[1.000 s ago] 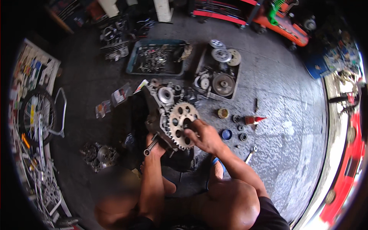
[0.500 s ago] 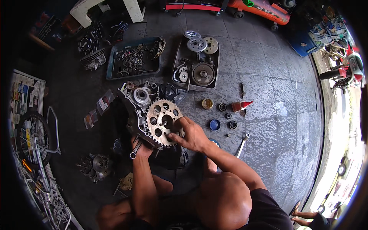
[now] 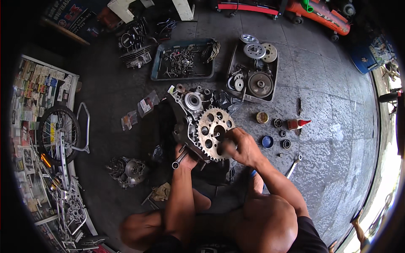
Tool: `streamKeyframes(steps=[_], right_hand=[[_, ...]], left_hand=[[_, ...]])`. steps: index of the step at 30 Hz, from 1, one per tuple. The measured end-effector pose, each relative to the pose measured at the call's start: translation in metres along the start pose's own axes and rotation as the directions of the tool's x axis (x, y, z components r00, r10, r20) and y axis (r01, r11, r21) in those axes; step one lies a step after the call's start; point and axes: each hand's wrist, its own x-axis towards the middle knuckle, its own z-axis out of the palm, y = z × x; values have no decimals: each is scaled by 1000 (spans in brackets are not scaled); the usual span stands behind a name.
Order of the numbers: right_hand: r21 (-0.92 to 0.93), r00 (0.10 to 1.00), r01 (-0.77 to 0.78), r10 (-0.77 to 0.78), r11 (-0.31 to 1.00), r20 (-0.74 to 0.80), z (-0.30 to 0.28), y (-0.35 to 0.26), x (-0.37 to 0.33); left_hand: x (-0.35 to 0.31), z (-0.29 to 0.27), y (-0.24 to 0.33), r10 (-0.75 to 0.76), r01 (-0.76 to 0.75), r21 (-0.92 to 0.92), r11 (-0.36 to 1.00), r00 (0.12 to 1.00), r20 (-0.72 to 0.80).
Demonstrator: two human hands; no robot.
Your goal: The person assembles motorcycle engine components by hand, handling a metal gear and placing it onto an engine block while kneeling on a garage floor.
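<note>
A motorcycle engine crankcase [image 3: 184, 126] stands tilted in front of me, with a large toothed sprocket [image 3: 206, 131] against its right face. My left hand [image 3: 188, 159] holds the crankcase from below at its near end; its fingertips are hidden. Beside that hand a connecting rod [image 3: 180, 158] sticks out toward me. My right hand [image 3: 244, 148] is closed at the sprocket's right side, fingers curled near its centre hole. The thumb is smeared by motion, and anything small under the fingers is hidden.
Beyond the crankcase lie a blue tray [image 3: 154, 63] of bolts and a metal pan [image 3: 274, 84] of gears. Right are a red-capped bottle [image 3: 295, 124], a blue lid [image 3: 267, 141] and a wrench [image 3: 294, 166]. Another engine casing [image 3: 126, 170] sits left.
The whole scene has shifted right in the picture as my head turned left. My right thumb has moved over the sprocket's face; my left hand keeps its hold.
</note>
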Motion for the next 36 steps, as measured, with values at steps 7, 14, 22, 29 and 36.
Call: streamKeyframes(steps=[7, 14, 22, 29, 36], right_hand=[[-124, 995, 45, -33, 991, 93, -6, -16, 14], [-343, 974, -56, 126, 938, 187, 3, -29, 28], [-275, 1000, 19, -13, 961, 24, 18, -10, 32], [-170, 994, 100, -104, 980, -19, 24, -10, 19], [-68, 998, 60, -60, 996, 0, 19, -11, -9]], left_hand=[[5, 4, -4, -3, 3, 27, 1000, 1000, 10], [1, 4, 2, -8, 8, 21, 1000, 1000, -1], [-7, 25, 2, -25, 23, 61, 998, 999, 35], [-22, 16, 9, -27, 29, 99, 995, 999, -21], [-40, -14, 3, 55, -2, 182, 983, 957, -286]])
